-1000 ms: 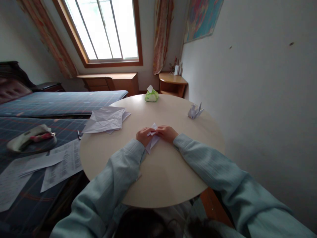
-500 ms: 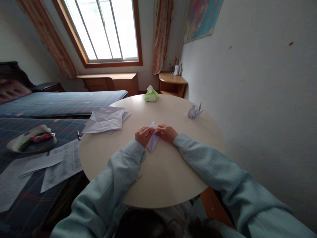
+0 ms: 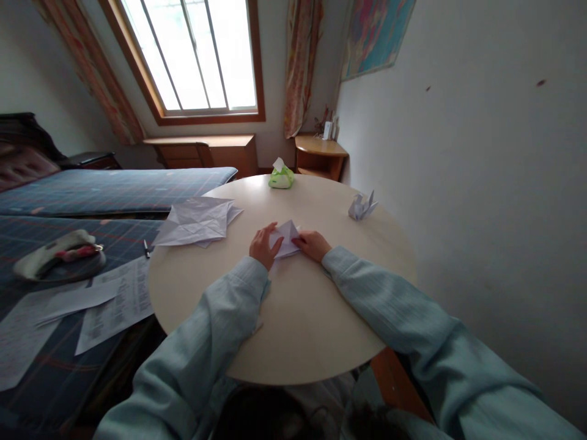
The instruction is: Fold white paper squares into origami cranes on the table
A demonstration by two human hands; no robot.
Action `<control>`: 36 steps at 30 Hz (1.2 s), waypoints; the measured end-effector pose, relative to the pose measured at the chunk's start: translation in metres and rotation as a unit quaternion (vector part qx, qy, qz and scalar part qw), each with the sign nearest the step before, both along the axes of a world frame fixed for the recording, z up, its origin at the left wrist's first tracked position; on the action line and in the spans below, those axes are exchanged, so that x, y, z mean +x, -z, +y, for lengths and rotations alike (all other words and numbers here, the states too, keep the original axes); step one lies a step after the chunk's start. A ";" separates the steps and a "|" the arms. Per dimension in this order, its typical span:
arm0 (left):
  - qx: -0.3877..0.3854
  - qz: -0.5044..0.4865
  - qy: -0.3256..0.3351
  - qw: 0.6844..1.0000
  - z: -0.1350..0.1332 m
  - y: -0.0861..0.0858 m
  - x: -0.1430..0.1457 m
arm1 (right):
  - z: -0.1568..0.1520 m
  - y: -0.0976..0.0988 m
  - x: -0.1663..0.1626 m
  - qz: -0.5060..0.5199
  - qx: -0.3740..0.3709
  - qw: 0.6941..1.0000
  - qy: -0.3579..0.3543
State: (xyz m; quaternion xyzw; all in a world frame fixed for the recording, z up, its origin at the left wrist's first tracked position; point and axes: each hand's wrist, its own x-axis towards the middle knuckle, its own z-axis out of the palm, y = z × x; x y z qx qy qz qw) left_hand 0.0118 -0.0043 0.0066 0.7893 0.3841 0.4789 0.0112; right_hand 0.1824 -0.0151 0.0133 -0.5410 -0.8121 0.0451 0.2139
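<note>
Head view: both hands meet over a small white paper [image 3: 287,238] near the middle of a round counter [image 3: 298,324]. The left hand [image 3: 261,245] grasps the paper's left side, fingers curled round a flap that stands tilted up off the counter. The right hand [image 3: 314,244] has its fingertips at the paper's right edge; whether they pinch it or only press it down I cannot tell (the spot is too small in the frame). Both arms wear pale blue-green sleeves [image 3: 376,293] that reach in from the near edge.

Left of the hands, near the counter's rim, lies a loose stack of creased sheets [image 3: 197,221], apart from the paper. At the far rim sits a green tissue pack [image 3: 281,177] with a white tissue sticking up. Toward the right rim, well apart from the hands, stands a folded crane [image 3: 361,206].

Beside the counter on the left is a bed [image 3: 101,189] with a blue checked cover. A pen [image 3: 145,248] lies on it just off the counter's edge, printed pages [image 3: 114,302] are spread nearer, and a pouch [image 3: 55,253] rests farther left. Beyond are a window [image 3: 197,55], a curtain [image 3: 300,61], a small nightstand [image 3: 318,156] and, on the right wall, a map [image 3: 376,33].
</note>
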 end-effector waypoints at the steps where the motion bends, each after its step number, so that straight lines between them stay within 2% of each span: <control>1: 0.003 -0.009 -0.011 1.000 0.001 0.000 -0.001 | 0.000 0.000 0.001 -0.004 -0.001 1.000 0.016; 4: 0.015 -0.054 -0.032 0.998 0.001 -0.003 -0.003 | 0.002 0.000 0.002 -0.013 -0.001 0.999 0.045; 7: 0.005 -0.067 0.026 0.997 -0.005 -0.007 -0.003 | 0.003 0.001 0.003 -0.016 0.003 0.998 0.059; 10: -0.031 0.005 0.134 0.991 -0.013 -0.007 0.003 | 0.004 0.003 0.005 -0.021 0.008 0.996 0.084; 14: -0.067 0.146 0.212 0.964 -0.017 0.000 0.010 | 0.007 0.005 0.007 -0.029 0.011 0.993 0.117; 18: -0.107 0.212 0.216 0.947 -0.015 0.003 0.011 | 0.008 0.007 0.008 -0.026 0.008 0.991 0.135; 26: -0.133 0.229 0.203 0.943 -0.017 0.000 0.010 | 0.006 0.007 0.008 -0.017 -0.005 0.989 0.144; 36: -0.143 0.229 0.202 0.942 -0.016 0.001 0.010 | 0.006 0.004 0.009 -0.004 -0.033 0.966 0.258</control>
